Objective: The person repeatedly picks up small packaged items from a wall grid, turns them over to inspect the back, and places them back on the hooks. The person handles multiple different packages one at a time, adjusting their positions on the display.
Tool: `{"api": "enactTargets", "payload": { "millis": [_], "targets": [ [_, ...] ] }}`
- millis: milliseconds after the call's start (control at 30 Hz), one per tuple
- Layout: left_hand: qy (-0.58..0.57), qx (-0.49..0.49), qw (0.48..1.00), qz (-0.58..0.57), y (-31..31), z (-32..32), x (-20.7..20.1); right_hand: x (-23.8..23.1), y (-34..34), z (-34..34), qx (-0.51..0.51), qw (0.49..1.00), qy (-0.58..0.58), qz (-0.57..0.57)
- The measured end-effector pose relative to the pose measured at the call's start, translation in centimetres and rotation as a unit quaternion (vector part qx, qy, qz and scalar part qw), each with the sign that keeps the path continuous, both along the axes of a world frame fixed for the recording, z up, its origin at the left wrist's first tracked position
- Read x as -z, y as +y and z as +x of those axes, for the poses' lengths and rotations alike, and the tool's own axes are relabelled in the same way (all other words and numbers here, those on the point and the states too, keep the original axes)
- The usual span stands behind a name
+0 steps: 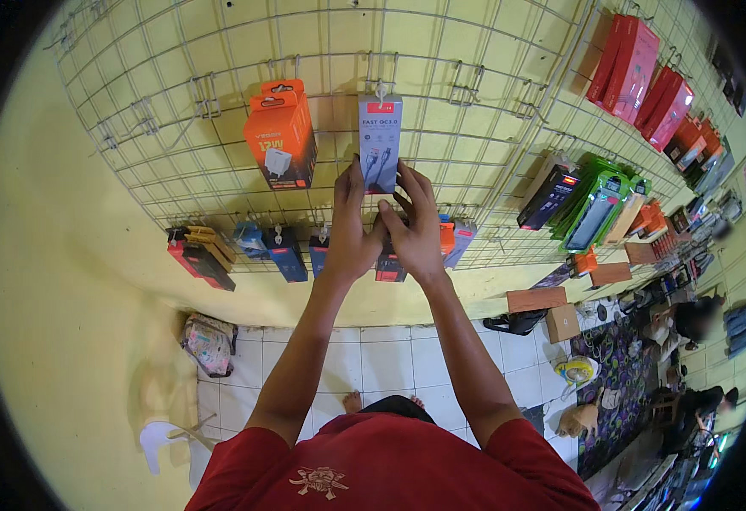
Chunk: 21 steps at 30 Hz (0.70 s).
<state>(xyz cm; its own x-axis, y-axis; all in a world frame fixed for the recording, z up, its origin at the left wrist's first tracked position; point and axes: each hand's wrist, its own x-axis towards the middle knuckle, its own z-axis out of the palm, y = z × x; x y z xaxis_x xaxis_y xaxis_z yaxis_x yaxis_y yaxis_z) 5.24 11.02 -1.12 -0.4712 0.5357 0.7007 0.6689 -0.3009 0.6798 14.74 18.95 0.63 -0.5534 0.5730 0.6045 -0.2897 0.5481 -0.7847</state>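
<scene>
A slim grey cable box (pixel 380 128) with a red top strip and a picture of a charging cable hangs upright from a hook on the wire grid (pixel 441 128). My left hand (pixel 356 226) grips its lower left edge, fingers reaching up along the side. On the lower right edge my right hand (pixel 416 230) does the same, with the two thumbs close together below the box. Some fingertips are hidden behind it. To the left hangs an orange and black charger box (pixel 279 136).
Dark blue boxes (pixel 287 254) and other packages hang in a lower row, partly behind my hands. Green-edged packs (pixel 596 209) and red boxes (pixel 624 68) hang farther right. Below are a white plastic chair (pixel 160 443), a bag (pixel 209 343) and a cat (pixel 579 420). People sit at far right.
</scene>
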Motion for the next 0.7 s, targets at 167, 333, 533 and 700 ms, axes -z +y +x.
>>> {"api": "enactTargets", "payload": {
  "millis": [167,333,533,700],
  "targets": [
    [0.049,-0.055,0.997,-0.007,1.6,-0.2,-0.2,-0.5,1.0,-0.8,0.007,1.000,-0.022,-0.001],
    [-0.010,-0.093,0.996,0.002,0.3,2.0,1.1,2.0,0.5,3.3,0.057,0.998,-0.026,0.030],
    [0.005,0.022,1.000,-0.017,-1.0,10.1,6.4,12.3,4.1,14.3,0.203,0.968,-0.088,-0.119],
    [-0.159,0.168,0.963,-0.140,4.8,15.3,13.0,17.4,9.4,14.7,0.208,0.965,-0.116,-0.113]
  ]
}}
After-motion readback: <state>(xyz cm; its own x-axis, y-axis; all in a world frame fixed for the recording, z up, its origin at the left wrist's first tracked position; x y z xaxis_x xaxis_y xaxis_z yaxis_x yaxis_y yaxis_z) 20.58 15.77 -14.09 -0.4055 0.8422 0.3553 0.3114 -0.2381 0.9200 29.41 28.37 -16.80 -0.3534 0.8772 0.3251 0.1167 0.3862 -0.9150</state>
